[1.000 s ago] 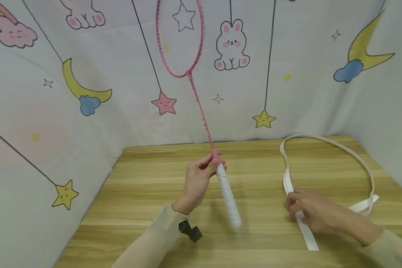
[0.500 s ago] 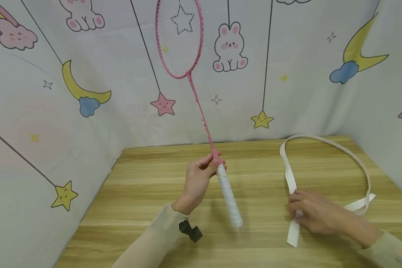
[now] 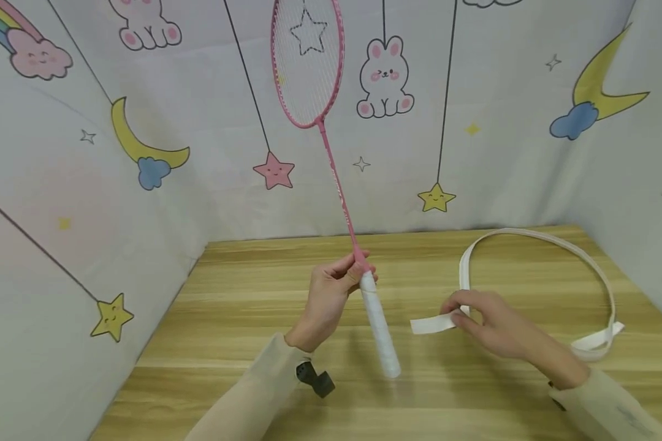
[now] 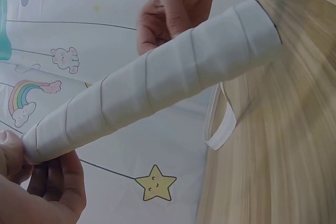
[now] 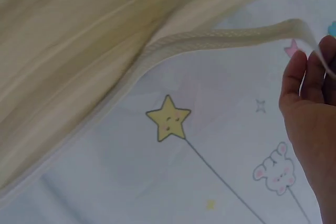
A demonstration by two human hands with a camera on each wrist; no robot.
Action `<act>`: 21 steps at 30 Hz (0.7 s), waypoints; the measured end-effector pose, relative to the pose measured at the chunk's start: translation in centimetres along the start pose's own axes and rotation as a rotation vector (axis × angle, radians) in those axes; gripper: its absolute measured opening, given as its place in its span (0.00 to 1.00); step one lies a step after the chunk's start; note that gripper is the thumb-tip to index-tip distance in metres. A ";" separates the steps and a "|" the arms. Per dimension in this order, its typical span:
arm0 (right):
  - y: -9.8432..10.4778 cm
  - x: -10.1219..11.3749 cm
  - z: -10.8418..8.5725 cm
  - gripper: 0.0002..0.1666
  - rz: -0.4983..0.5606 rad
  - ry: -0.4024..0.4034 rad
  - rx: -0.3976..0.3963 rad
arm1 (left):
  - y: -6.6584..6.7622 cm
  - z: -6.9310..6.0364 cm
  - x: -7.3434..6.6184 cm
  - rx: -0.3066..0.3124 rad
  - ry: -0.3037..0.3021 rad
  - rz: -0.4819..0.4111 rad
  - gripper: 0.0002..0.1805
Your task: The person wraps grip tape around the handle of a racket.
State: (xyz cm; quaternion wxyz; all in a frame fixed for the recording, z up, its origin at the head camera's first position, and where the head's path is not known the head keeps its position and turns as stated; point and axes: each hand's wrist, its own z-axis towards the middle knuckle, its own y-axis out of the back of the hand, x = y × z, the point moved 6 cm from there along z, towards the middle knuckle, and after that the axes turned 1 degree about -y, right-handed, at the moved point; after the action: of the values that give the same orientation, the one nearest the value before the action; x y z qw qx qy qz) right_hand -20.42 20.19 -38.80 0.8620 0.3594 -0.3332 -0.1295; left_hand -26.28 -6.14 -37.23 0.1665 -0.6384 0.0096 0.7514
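Observation:
A pink badminton racket (image 3: 339, 190) slants upward in the head view, its head against the backdrop. My left hand (image 3: 328, 297) pinches it at the pink cone just above the white wrapped handle (image 3: 380, 327). In the left wrist view, spiral seams run along the handle (image 4: 173, 72), with the left hand (image 4: 47, 187) at its narrow end. To the right, my right hand (image 3: 496, 324) pinches a long white strip (image 3: 433, 324) near one end, and the short free end points left toward the handle. The right wrist view shows the strip (image 5: 220, 39) running to the right hand (image 5: 315, 108).
The strip's remaining length curves in a wide loop over the wooden table (image 3: 243, 306) at the right, its other end (image 3: 598, 337) near the right edge. A white backdrop (image 3: 215, 202) with stars, moons and rabbits stands behind and at both sides.
The right hand has risen and moved left with the strip, whose free end has swung from pointing toward the front edge to pointing left. The left hand keeps its hold on the racket.

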 end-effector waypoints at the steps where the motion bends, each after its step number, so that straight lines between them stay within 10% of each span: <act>1: -0.1 0.1 0.5 0.18 0.044 -0.038 0.009 | 0.0 0.0 0.0 0.006 0.003 -0.005 0.20; 8: -1.5 1.7 3.9 0.08 0.342 -0.253 0.064 | -0.2 -0.1 0.1 0.047 0.011 -0.026 0.20; 21: -2.8 2.5 8.0 0.15 0.512 -0.523 0.012 | -0.2 -0.2 0.3 0.057 0.027 -0.012 0.19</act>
State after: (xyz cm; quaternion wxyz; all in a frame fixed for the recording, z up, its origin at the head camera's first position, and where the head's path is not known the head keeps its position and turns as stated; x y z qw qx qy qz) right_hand -23.85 12.79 -35.44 0.7500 0.2243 -0.6222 0.0049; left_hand -26.10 -5.90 -37.52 0.1890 -0.6437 0.0293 0.7410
